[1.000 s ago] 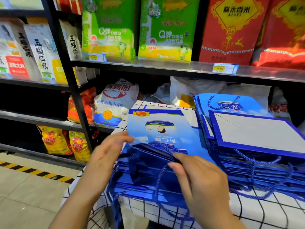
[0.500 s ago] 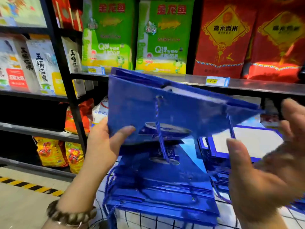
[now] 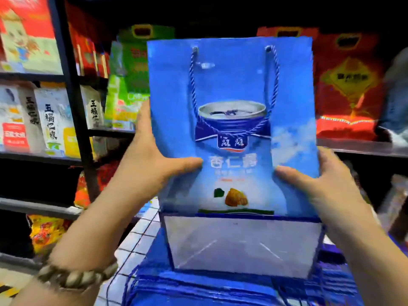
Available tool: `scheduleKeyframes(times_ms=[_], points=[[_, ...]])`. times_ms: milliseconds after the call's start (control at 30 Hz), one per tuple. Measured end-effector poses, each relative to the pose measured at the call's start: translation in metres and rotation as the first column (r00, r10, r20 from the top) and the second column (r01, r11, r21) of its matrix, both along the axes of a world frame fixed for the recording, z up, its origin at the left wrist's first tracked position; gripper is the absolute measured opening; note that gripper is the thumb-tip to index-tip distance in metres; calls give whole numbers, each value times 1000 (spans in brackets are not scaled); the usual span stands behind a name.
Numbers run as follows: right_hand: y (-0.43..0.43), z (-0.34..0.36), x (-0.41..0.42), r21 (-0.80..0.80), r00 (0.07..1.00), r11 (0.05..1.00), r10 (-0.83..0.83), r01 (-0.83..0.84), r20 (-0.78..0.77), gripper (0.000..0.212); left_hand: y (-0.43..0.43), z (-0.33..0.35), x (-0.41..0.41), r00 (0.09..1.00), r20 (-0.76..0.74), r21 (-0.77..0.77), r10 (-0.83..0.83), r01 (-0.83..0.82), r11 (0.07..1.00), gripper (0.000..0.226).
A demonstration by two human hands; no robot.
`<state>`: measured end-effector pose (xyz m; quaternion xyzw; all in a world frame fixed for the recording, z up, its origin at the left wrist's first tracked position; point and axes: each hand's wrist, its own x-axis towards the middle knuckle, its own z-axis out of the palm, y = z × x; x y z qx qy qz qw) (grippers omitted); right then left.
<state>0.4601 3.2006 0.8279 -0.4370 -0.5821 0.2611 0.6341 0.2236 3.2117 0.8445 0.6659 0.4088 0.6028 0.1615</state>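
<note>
I hold a blue paper gift bag (image 3: pixel 231 89) upright in front of me, its printed can picture facing me and its rope handle hanging down the front. Its white bottom panel (image 3: pixel 240 241) is unfolded toward me. My left hand (image 3: pixel 152 160) grips the bag's left edge, thumb pressed on the front. My right hand (image 3: pixel 320 180) grips the right edge the same way. Below lies the stack of flat blue bags (image 3: pixel 198 288) on a checked tablecloth (image 3: pixel 134 241).
Black metal shelving (image 3: pixel 72 102) stands behind and to the left. It holds white, green (image 3: pixel 130 69) and red rice sacks (image 3: pixel 348 85). Yellow and orange packs fill the lower left shelves. A beaded bracelet is on my left wrist.
The bag rose from the stack and turned upright with its front toward me. My right hand, free half a second ago, now grips its right edge. The bag's bottom has opened out.
</note>
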Motion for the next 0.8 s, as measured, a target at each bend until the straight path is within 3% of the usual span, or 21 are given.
scheduleKeyframes(times_ms=[133, 233, 333, 433, 567, 667, 800], points=[[-2, 57, 47, -78, 981, 994, 86, -73, 176, 26, 27, 31, 41, 987, 74, -19, -142, 143, 989, 84], [26, 70, 94, -124, 939, 985, -69, 117, 338, 15, 74, 33, 94, 978, 65, -41, -196, 199, 979, 81], [69, 41, 144, -228, 884, 941, -128, 252, 449, 12, 137, 2, 152, 962, 52, -194, -268, 273, 942, 96], [112, -11, 189, -347, 764, 809, -182, 474, 619, 27, 184, -43, 197, 945, -79, -315, -317, 278, 907, 85], [140, -64, 202, -365, 634, 695, -169, 620, 754, 46, 213, -96, 221, 911, -342, -443, -232, 62, 895, 52], [147, -81, 195, -304, 544, 696, -148, 650, 826, 38, 221, -111, 217, 792, -594, -456, -139, -189, 870, 45], [155, -98, 191, -256, 478, 678, -159, 689, 864, 49, 209, -118, 214, 599, -798, -339, -69, -351, 873, 53]])
